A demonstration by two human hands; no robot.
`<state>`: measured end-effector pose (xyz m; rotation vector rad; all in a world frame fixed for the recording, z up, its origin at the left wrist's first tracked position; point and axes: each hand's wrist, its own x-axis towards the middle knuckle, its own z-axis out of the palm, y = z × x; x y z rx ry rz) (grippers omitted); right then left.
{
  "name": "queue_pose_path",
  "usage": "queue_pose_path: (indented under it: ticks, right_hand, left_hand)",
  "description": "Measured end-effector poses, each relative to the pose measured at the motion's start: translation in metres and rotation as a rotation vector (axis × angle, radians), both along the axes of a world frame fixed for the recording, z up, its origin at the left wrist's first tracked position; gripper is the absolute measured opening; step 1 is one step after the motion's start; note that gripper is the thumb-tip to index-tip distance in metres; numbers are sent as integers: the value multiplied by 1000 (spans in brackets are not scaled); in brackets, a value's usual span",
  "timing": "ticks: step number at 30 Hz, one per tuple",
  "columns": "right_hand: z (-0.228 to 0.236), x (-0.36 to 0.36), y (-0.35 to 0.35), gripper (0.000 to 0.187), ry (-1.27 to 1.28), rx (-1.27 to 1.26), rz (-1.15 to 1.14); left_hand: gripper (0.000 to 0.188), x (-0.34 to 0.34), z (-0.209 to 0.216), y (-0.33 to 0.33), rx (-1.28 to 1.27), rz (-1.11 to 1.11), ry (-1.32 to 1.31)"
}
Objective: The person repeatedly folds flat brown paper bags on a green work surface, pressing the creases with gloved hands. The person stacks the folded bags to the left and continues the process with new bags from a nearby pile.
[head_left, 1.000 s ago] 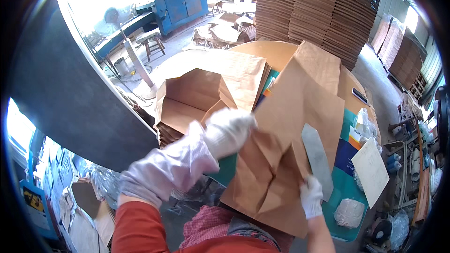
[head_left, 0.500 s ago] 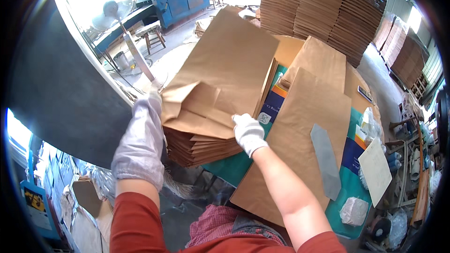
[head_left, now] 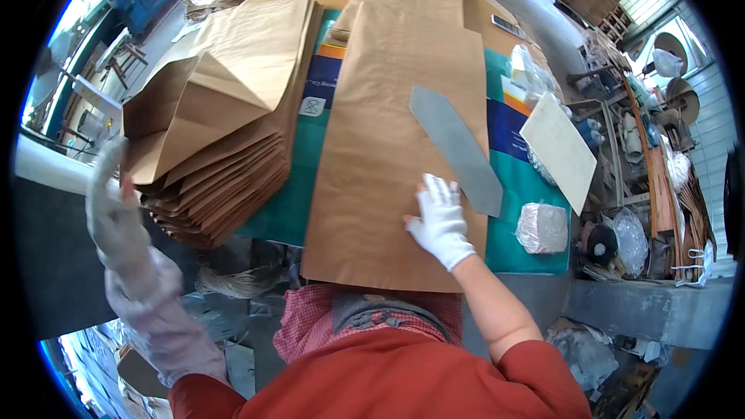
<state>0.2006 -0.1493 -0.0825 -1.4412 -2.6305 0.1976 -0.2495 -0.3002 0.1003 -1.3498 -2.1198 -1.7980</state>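
Observation:
In a white glove, my right hand (head_left: pixel 441 221) lies with its fingers apart on a flat brown paper bag (head_left: pixel 372 178). A grey strip with angled ends (head_left: pixel 458 147) rests on that bag, just beside its fingertips. My left hand (head_left: pixel 116 206), gloved too and under a pale sleeve cover, is raised at the left, fingers stretched and slightly blurred. It is nearest to a thick stack of paper bags (head_left: pixel 225 163), whose top bag has its folded end (head_left: pixel 194 101) standing open. I see nothing held in either hand.
Green and blue printed sheeting (head_left: pixel 504 178) covers the table. To the right are a white board (head_left: pixel 559 151), a wrapped block (head_left: pixel 542 226), clear plastic (head_left: pixel 528 70) and a phone (head_left: pixel 508 26). A cluttered shelf (head_left: pixel 660 178) stands beyond; a stool (head_left: pixel 120 54) is at far left.
My right hand has left the bag stack and moved right onto the flat bag. My left hand has come away to the left. The top bag has settled on the stack; the view has shifted.

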Motion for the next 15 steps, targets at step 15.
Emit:
queue_pose_path:
  ticks: [15]
  right_hand:
    - [-21,152,19,20,517,-468,-678]
  left_hand:
    - [56,167,-206,86,-460,-513,660]
